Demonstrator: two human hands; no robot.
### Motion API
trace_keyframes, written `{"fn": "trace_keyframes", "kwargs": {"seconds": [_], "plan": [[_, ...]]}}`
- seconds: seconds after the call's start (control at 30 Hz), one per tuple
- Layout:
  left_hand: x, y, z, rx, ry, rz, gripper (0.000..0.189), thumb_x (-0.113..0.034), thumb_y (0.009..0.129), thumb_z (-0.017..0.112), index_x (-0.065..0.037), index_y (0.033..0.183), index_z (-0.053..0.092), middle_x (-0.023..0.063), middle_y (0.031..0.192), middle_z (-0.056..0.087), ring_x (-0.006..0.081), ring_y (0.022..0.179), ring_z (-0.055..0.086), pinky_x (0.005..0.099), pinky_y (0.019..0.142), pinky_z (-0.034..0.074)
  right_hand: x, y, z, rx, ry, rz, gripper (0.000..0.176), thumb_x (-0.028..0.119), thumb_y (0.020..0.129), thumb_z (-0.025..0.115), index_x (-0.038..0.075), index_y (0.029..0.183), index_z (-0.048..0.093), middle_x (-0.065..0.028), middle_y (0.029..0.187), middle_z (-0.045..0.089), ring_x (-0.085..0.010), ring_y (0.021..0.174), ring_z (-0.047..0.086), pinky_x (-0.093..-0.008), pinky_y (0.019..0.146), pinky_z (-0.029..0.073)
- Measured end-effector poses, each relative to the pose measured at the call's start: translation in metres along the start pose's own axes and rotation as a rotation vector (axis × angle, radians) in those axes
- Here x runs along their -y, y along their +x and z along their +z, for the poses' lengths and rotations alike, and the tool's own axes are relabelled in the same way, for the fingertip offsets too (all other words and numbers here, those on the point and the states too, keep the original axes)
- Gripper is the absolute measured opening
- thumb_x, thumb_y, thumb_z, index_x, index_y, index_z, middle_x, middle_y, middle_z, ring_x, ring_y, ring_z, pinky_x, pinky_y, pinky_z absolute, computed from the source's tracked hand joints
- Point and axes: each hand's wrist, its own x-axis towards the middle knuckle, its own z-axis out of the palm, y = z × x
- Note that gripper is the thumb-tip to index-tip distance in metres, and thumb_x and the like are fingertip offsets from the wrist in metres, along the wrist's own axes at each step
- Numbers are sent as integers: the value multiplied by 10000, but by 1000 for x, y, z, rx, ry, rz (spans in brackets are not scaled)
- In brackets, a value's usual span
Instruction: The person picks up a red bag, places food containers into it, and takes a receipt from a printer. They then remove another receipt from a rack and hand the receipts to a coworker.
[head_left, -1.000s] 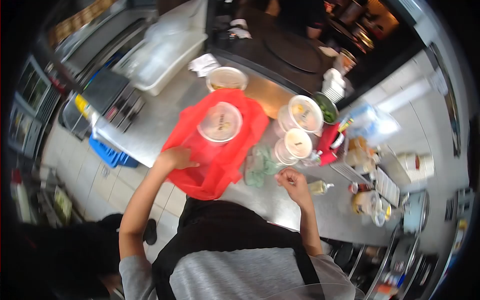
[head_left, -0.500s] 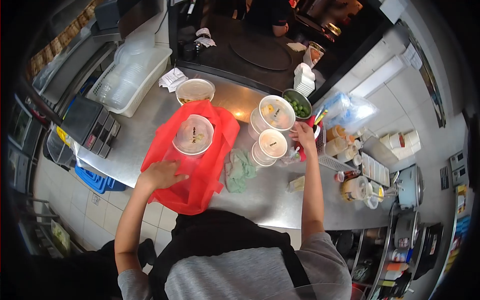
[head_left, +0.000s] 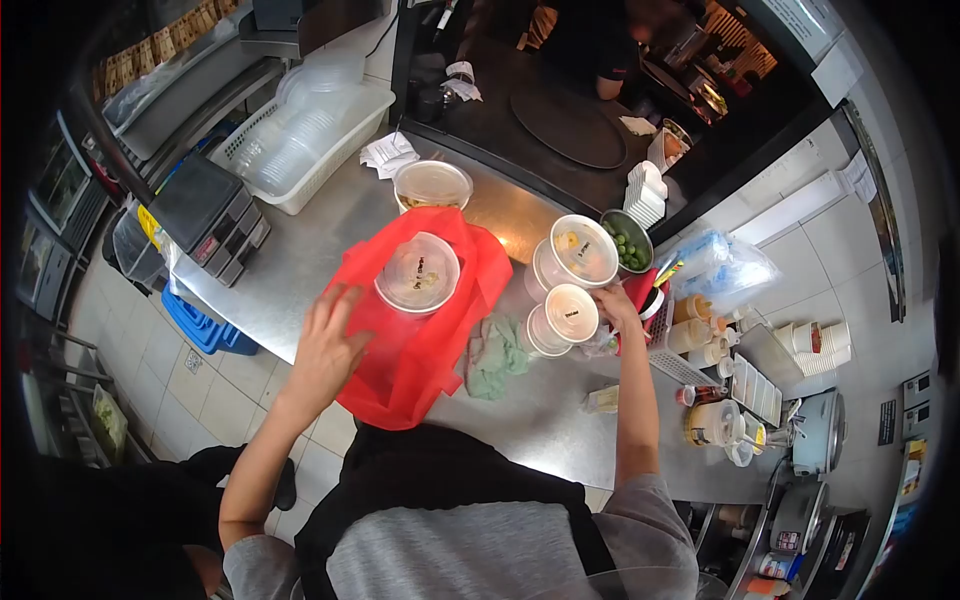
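My left hand (head_left: pixel 333 335) hovers at the near left edge of a red bag (head_left: pixel 400 365), its fingers apart and nothing in them. Inside the bag's mouth sits a round lidded container (head_left: pixel 418 273) with writing on its clear lid. My right hand (head_left: pixel 617 308) is beside two stacks of lidded tubs, a larger tub (head_left: pixel 583 250) behind and a smaller tub (head_left: pixel 571 313) in front. Its fingertips are partly hidden by the tubs, so what they touch cannot be made out. A crumpled green cloth (head_left: pixel 497 357) lies between bag and tubs.
Behind the bag stands another lidded container (head_left: pixel 433 184). A bowl of limes (head_left: pixel 627 240) is behind the tubs. A white basket of plastic lids (head_left: pixel 300 150) is at left; sauce bottles (head_left: pixel 690 335) stand at right. A person (head_left: pixel 590 50) is beyond the pass.
My left hand has lifted off the bag's front and moved left, fingers spreading. My right hand has shifted closer in beside the tubs. The whole view has moved slightly.
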Motion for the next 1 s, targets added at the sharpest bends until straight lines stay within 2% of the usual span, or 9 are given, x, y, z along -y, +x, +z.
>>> {"fn": "trace_keyframes", "kwargs": {"seconds": [0.1,0.23,0.3,0.43,0.47,0.57,0.7,0.87,1.0], "plan": [[1,-15,1,-92,22,-279,492,-45,552,749,-118,1023,625,174,1404,262,366,1242,307,461,972,336,-18,27,1,52,164,9,133,141,866,523,14,902,514,-16,657,520,-108,519,526,-242,474,476],[4,-21,-8,285,-258,-774,668,-74,578,738,-165,1203,520,216,1396,264,382,1099,489,434,915,426,-11,27,11,26,226,-1,114,141,858,518,30,849,496,-13,660,498,-77,483,474,-223,422,431],[12,-31,-2,326,-273,-651,665,-61,621,706,-118,1243,475,237,1380,287,394,1040,526,430,859,462,4,19,17,0,184,-13,109,137,853,512,30,854,494,-15,661,502,-78,476,466,-218,416,420],[24,-42,6,154,-392,-468,650,-37,659,647,-34,1272,431,232,1363,335,392,1100,493,407,864,464,41,13,34,12,272,-40,171,79,815,493,-63,910,487,-96,734,579,-232,664,653,-288,560,566],[25,-43,4,127,-404,-463,647,-38,662,639,-17,1272,423,228,1366,334,386,1122,478,401,870,462,47,19,31,39,202,-62,248,70,801,488,-117,964,476,-182,826,610,-321,742,664,-332,624,587],[29,-45,1,58,-450,-445,650,-43,672,620,19,1281,400,221,1373,332,366,1174,447,376,881,456,79,14,28,58,214,-99,294,69,802,484,-139,1009,462,-232,858,620,-316,704,665,-319,573,581],[44,-55,13,33,-629,-524,682,-39,682,605,21,1316,360,212,1376,337,314,1163,474,324,828,468,128,-8,27,78,188,-203,181,85,858,473,-84,916,502,-241,880,620,-301,710,669,-323,559,578],[46,-56,9,37,-819,-556,737,28,682,574,-1,1365,298,175,1408,299,199,929,572,264,646,496,176,-82,78,242,192,-276,298,142,898,488,-111,1054,469,-229,911,616,-300,715,668,-342,596,587],[41,-55,3,51,-1034,-576,764,77,683,558,-24,1383,271,154,1438,239,189,915,574,258,645,508,165,-123,149,343,270,-264,405,177,908,499,-71,1206,382,-197,960,618,-284,777,662,-360,624,589]]}}
